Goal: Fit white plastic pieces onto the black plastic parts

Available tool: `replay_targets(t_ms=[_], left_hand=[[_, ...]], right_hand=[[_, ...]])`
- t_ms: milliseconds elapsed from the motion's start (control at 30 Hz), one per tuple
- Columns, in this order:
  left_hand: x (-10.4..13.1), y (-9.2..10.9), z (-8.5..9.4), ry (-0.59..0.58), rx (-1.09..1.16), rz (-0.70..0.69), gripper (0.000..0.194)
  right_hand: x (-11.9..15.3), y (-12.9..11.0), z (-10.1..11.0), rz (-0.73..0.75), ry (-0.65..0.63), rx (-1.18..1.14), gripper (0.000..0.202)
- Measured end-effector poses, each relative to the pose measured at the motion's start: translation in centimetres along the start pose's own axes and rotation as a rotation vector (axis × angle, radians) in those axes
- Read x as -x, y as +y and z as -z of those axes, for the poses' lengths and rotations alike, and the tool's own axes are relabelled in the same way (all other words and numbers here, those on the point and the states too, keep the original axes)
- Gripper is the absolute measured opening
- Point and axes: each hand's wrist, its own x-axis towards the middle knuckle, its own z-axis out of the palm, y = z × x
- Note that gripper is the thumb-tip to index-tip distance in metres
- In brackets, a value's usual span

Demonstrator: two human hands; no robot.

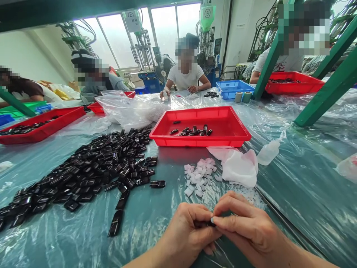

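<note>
My left hand (192, 230) is closed on a small black piece, of which only a dark bit shows between the fingers. Against it, my right hand (245, 223) pinches a tiny whitish piece (213, 220) at the black one. Just beyond my hands lies a small heap of white pieces (199, 175), with a crumpled white cloth (240, 169) to its right. A large pile of glossy black pieces (92, 167) spreads over the left side of the table. Behind the heap stands a red tray (200, 140) with several black pieces inside.
The table (156, 219) is covered in clear plastic film. A translucent bottle (268, 152) lies right of the cloth. Green posts (329, 82) rise at the right. Across the table are several people, more red trays (295, 87) and a blue tray (235, 89).
</note>
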Motion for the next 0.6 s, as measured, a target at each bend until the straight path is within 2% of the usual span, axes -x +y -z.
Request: replay_targets(t_ms=[133,333,600], left_hand=[[0.0,0.1,0.0,-0.01,-0.024,0.0,0.025],[-0.1,0.2,-0.2,0.032,0.015,0.08,0.013],[0.1,0.4,-0.2,0.022,0.003,0.073,0.011]], right_hand=[[-0.5,0.0,0.9,-0.022,-0.076,0.032,0.016],[-1.3,0.8,3.6,-0.287,-0.203,0.074,0.016],[-0.6,0.2,2.8,-0.278,-0.462,0.263,0.019]])
